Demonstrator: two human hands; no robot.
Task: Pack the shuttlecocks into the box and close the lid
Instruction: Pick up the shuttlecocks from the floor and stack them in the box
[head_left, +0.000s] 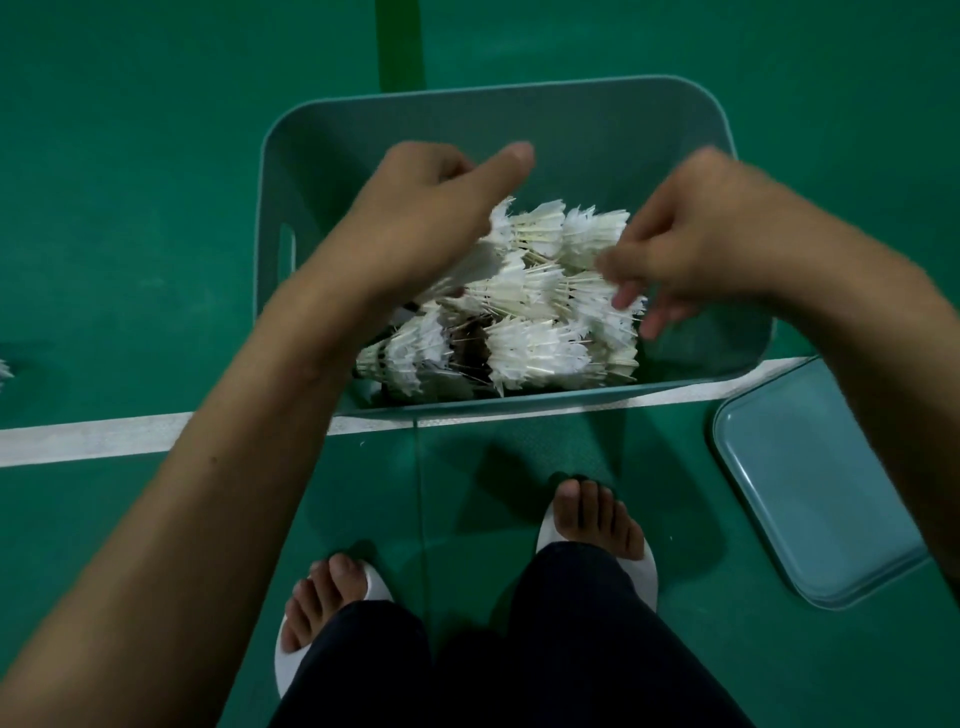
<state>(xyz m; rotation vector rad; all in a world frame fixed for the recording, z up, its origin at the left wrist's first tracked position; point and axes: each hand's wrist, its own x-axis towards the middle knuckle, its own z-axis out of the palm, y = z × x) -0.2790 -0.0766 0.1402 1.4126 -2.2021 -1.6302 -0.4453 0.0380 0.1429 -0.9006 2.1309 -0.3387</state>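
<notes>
Head view. Shuttlecocks (535, 312) lie heaped in the near half of the box (519, 91); the far half is free. My left hand (415, 218) covers a blurred shuttlecock, grasp hidden, cannot tell. My right hand (691, 244) hangs relaxed, holding nothing, probably levelling the heap below the rim. The lid (810, 483) lies on the floor just beside the box.

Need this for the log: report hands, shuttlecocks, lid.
Left grip and right grip over shuttlecocks in box, holds unclear. Lid off, on floor right of box. Possible stray at far left.
</notes>
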